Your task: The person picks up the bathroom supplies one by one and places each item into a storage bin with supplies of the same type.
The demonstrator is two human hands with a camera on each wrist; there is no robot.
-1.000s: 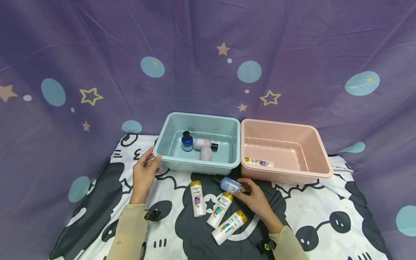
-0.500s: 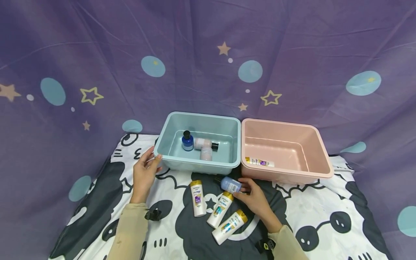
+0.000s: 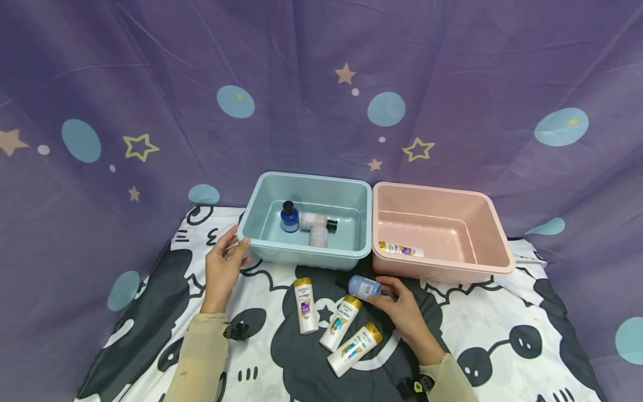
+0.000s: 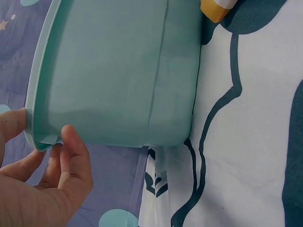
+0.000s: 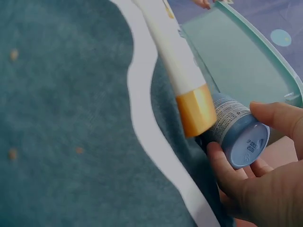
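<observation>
At the front left corner of the light blue bin (image 3: pixel 296 251), my left hand (image 3: pixel 223 271) grips the rim, thumb and fingers on either side of it in the left wrist view. My right hand (image 3: pixel 402 310) holds a small blue bottle (image 3: pixel 364 287) near its base, between thumb and fingers; the bottle's base (image 5: pixel 248 146) faces the right wrist camera. Just in front of it lie white bottles with gold caps: one on the left (image 3: pixel 306 307), a middle one (image 3: pixel 340 324) and a right one (image 3: pixel 354 350).
Inside the light blue bin are an upright dark blue bottle (image 3: pixel 289 218) and two pale pink bottles, one lying (image 3: pixel 312 221), one nearer (image 3: pixel 318 237). A pink bin (image 3: pixel 442 273) beside it holds one white tube-like bottle (image 3: pixel 402 249). A purple curtain (image 3: pixel 301 111) hangs behind.
My right hand has shifted slightly right with the blue bottle, which has turned so its black cap no longer shows clearly. The left hand has stayed on the bin's corner.
</observation>
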